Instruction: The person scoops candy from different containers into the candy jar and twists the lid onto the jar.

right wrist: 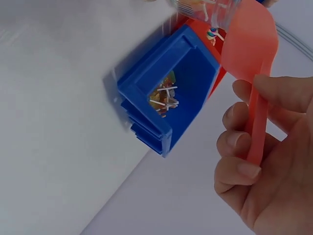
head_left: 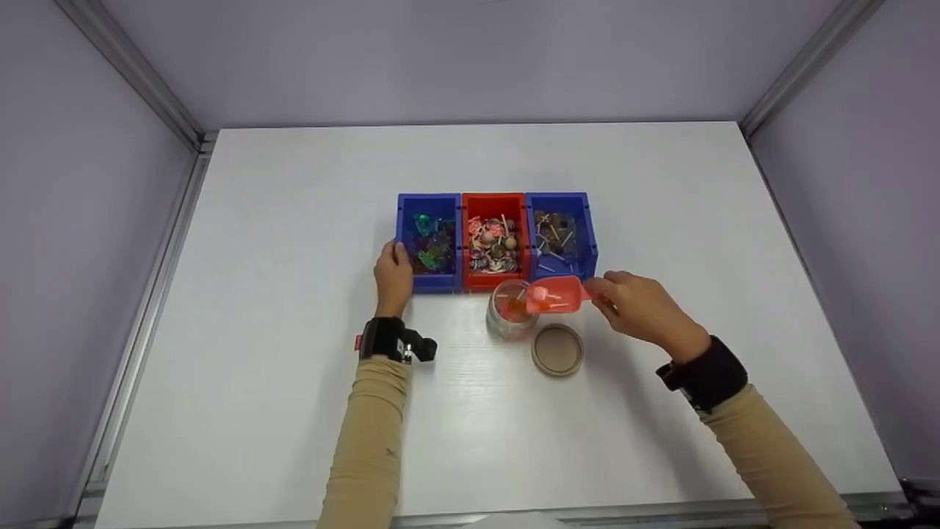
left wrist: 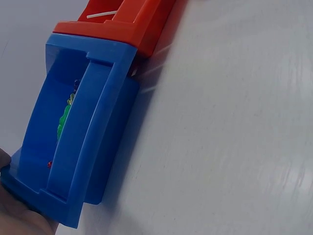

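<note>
My left hand (head_left: 393, 283) grips the outer side wall of the left blue bin (left wrist: 93, 142), its thumb at the rim. Shiny green and dark pieces (head_left: 433, 253) lie in that bin. With its fingers curled round the handle, my right hand (head_left: 646, 308) holds a pinkish-red scoop (right wrist: 252, 41). The scoop's mouth overlaps the rim of a clear glass jar (head_left: 507, 327) in the head view, and small pieces with a white stick lie in it. Reddish-orange pieces show inside the jar. A round tan lid (head_left: 558, 350) lies on the table beside it.
A red bin (head_left: 493, 200) of lollipops (head_left: 496, 242) adjoins the left bin. To its right is another blue bin (right wrist: 146, 63) with amber, white-stick lollipops (right wrist: 164, 95). The white table (head_left: 294, 220) has pale walls at the back and sides.
</note>
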A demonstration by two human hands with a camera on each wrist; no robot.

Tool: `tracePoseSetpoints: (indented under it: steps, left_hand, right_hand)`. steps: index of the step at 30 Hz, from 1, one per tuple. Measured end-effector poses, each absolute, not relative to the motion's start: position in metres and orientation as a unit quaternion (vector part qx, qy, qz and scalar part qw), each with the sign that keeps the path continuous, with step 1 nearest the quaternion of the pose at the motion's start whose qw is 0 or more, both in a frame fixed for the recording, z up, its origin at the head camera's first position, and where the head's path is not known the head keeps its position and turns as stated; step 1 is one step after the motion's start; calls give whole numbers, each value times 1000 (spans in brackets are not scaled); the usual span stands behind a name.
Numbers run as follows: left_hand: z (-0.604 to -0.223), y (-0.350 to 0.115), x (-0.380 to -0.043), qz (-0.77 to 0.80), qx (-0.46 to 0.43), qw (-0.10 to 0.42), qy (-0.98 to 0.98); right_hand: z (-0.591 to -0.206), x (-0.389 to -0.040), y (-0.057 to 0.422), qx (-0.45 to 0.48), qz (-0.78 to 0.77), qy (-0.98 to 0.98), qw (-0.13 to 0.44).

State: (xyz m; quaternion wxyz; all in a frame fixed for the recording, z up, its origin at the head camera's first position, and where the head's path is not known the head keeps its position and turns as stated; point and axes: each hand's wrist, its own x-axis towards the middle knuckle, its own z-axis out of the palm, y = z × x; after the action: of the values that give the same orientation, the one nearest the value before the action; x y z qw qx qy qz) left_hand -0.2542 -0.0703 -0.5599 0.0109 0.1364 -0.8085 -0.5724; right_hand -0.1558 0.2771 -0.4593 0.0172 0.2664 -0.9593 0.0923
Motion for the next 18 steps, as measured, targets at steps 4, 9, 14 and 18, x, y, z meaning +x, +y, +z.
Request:
tracePoseSetpoints:
  steps: [4,9,14,18]
  left_hand:
    - [-559,-71,-254,-574,139,4,-807]
    - [-560,-70,-254,-577,138,-2,-805]
    - [-560,-70,-253,-571,134,-1,-810]
    - [-560,-71,-253,-571,133,2,-810]
  right_hand:
    - [-450,-159,270,274,79,-958,21]
    - [-442,-161,264,276,70,-958,25]
    - [-439,-161,261,271,63,-960,33]
    - [-440,-161,261,263,62,-963,26]
